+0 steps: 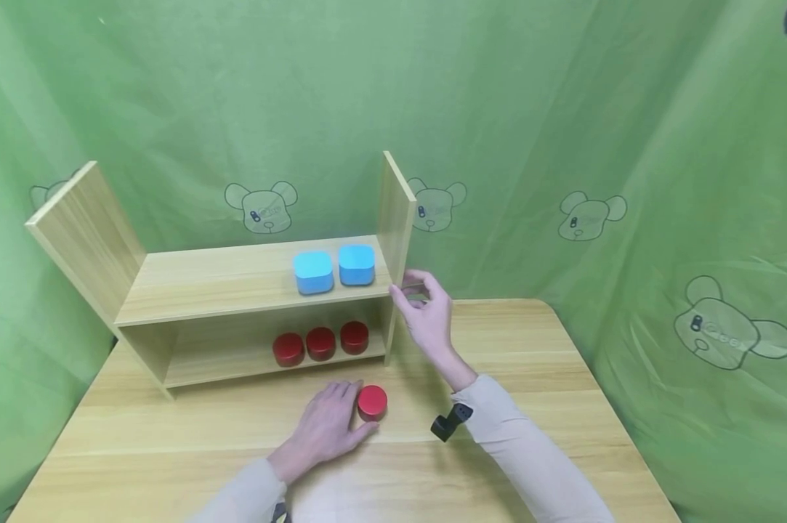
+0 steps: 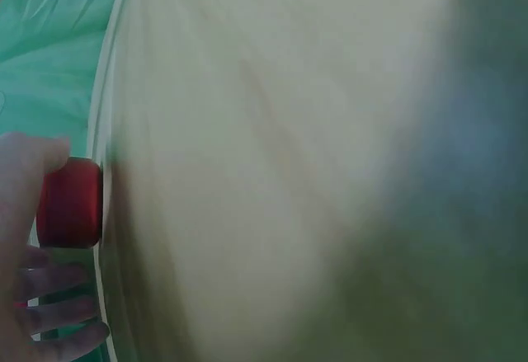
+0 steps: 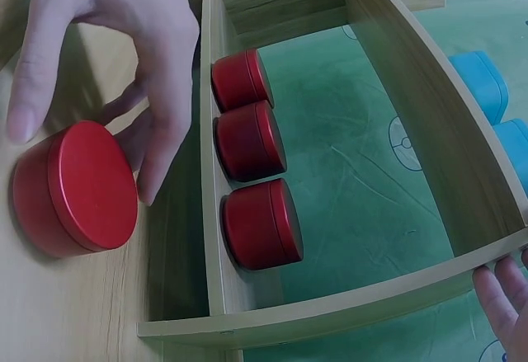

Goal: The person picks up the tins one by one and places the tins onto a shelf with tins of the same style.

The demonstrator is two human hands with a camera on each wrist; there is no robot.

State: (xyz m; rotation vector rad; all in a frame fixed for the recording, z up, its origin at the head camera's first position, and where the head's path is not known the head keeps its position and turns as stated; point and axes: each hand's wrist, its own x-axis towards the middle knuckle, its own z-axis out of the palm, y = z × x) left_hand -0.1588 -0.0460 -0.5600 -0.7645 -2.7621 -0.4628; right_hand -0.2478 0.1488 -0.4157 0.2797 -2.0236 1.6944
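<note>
My left hand (image 1: 328, 425) lies on the table beside a round red tin (image 1: 372, 404). Its thumb and fingers are spread on either side of that tin, loosely and not closed round it, as the right wrist view shows. In the left wrist view the thumb reaches the tin's edge. At the right side panel of a wooden shelf (image 1: 190, 305), my right hand (image 1: 429, 316) has curved fingers at the panel's outer side and its thumb on the front edge. In the right wrist view its fingertips (image 3: 495, 296) touch that panel.
Three more red tins (image 1: 321, 343) stand in a row on the lower board, towards its right end. Two blue rounded boxes (image 1: 313, 272) sit on the upper board at the right. A green curtain (image 1: 530, 145) hangs behind the wooden table (image 1: 530, 349).
</note>
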